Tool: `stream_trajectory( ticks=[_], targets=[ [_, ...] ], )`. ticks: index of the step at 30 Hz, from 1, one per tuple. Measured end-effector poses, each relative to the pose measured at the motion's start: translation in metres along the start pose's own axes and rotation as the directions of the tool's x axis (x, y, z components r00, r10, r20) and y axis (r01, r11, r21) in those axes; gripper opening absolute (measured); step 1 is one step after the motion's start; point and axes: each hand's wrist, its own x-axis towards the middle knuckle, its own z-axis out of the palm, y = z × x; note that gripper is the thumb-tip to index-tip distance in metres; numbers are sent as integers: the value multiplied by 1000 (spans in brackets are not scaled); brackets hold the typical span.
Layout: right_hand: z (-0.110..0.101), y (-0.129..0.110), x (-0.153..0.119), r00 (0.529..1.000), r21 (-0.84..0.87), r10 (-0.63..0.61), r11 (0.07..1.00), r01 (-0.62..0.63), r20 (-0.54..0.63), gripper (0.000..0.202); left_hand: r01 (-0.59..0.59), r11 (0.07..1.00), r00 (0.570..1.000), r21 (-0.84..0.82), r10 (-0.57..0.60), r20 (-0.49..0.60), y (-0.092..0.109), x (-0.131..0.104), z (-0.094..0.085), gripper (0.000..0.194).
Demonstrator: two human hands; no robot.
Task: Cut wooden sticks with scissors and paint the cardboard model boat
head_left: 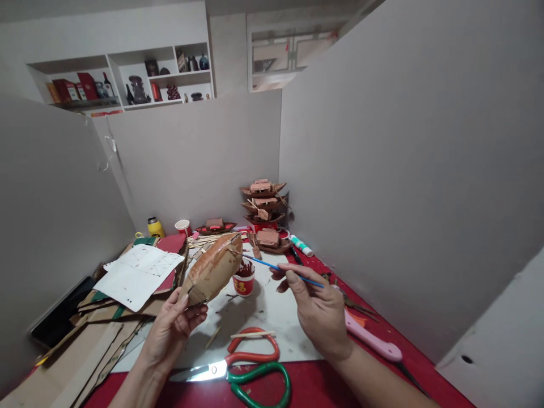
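My left hand grips the lower end of a cardboard boat hull, which is tilted with its far end up and to the right. Reddish-brown paint covers part of the hull's upper side; the rest is bare tan. A thin blue paintbrush is pinched in my right hand, its tip at the hull's upper right part. Just behind the hull, a red and white paper cup shows dark brown paint at its rim. Scissors with one orange and one green handle lie below the hands.
Finished brown model boats are stacked at the back, with another boat in front. Cardboard pieces and a white drawn sheet cover the left side. A pink-handled tool lies right. Grey partitions enclose the table.
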Motion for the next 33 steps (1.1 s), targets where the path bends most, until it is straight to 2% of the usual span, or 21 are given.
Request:
stream_trajectory(
  ticks=[3,5,7,9,12,15,17,21,23,25,28,30,33],
  targets=[
    [3,-1,-7,993,40,-28,999,24,113,15,0,1000,1000,-11,0,3,0,0,0,32],
    [6,-2,-15,969,88,-82,994,63,233,17,7,1000,1000,-28,-7,-1,0,0,-1,31],
    [7,-2,-19,949,114,-127,989,97,290,18,15,999,1000,-42,-15,-7,1,0,-2,29],
    [6,0,-17,963,84,-103,993,85,251,17,22,998,1000,-53,-23,-17,1,0,-3,27],
    [2,4,-3,999,11,9,1000,-10,47,17,31,997,999,-73,-34,-38,0,0,-2,27],
    [-1,4,6,995,26,43,999,-41,-88,19,35,996,998,-85,-39,-42,0,-1,-1,26],
    [-1,2,4,997,54,16,998,-13,-72,16,36,996,999,-80,-39,-36,0,-1,-1,25],
    [2,-2,-10,988,97,-78,993,66,132,16,36,997,999,-71,-38,-27,0,0,-1,25],
    [3,0,-12,975,78,-108,992,94,196,18,36,997,999,-70,-38,-34,0,0,-1,26],
    [2,3,-10,983,19,-96,995,95,158,17,35,997,998,-72,-38,-45,0,1,-1,27],
    [0,5,-2,999,-48,-44,998,44,-11,16,37,997,998,-65,-40,-41,-1,2,-2,27],
    [-2,4,0,997,-34,-38,999,35,-72,15,36,998,999,-49,-37,-25,-1,1,-2,29],
    [-2,1,-3,997,-6,-81,997,81,-1,15,19,999,1000,-29,-19,-12,-1,0,-1,30]
  ],
)
